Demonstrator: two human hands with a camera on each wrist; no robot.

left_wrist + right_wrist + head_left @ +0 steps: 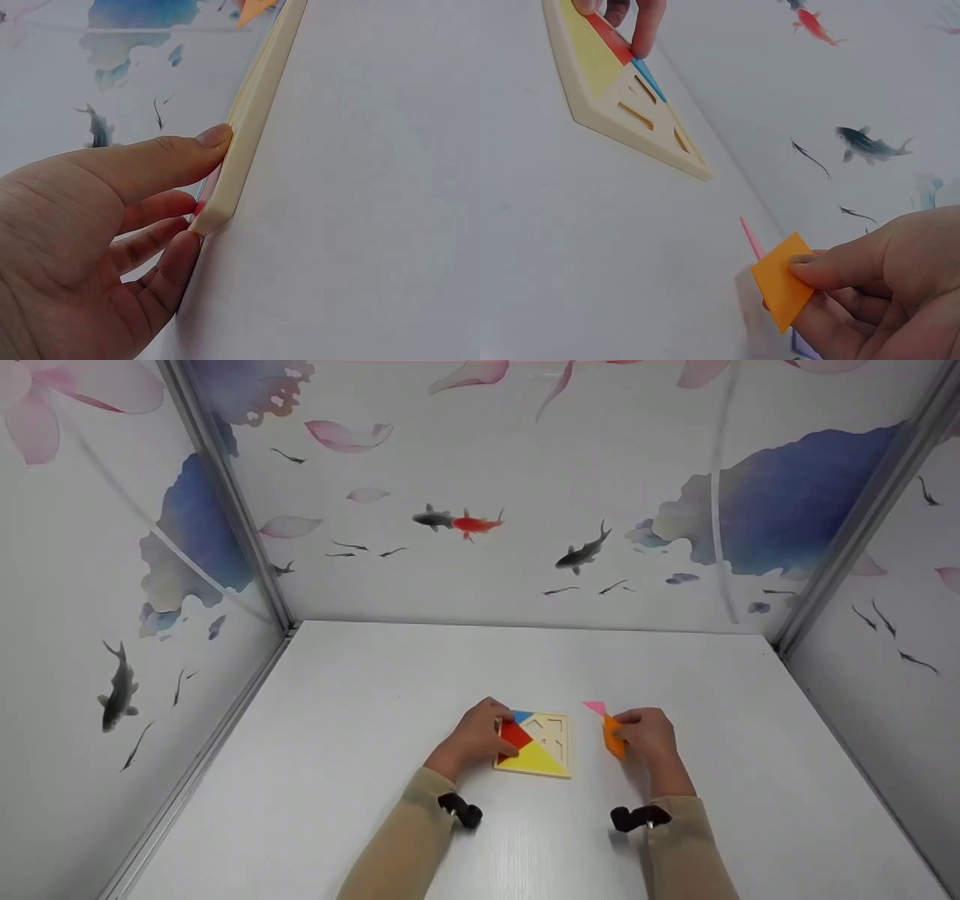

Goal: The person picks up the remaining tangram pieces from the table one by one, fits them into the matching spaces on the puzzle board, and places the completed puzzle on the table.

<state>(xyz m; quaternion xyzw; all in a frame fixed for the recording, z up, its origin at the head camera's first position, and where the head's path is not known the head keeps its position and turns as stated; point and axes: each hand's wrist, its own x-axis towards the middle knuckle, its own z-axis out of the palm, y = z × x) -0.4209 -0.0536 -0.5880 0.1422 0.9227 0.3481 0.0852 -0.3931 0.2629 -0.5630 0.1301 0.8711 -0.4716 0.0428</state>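
My left hand (474,735) grips the left side of a square wooden tangram board (568,746), its thumb by the near edge and fingers toward the far edge. Set in the board are a yellow triangle (534,760), a red piece (516,733) partly under the fingers, and a blue piece (523,716). Bare wood with cut-out marks shows at the board's right. To the right of the board, my right hand (654,735) pinches an orange tangram piece (782,281) between thumb and fingers, tilted up. A pink triangle piece (595,706) is just beyond it.
A purple piece (804,345) shows partly beneath the right hand in the right wrist view. The white table (360,697) is bounded by printed panels, with a back wall (487,592) and metal corner posts (232,502).
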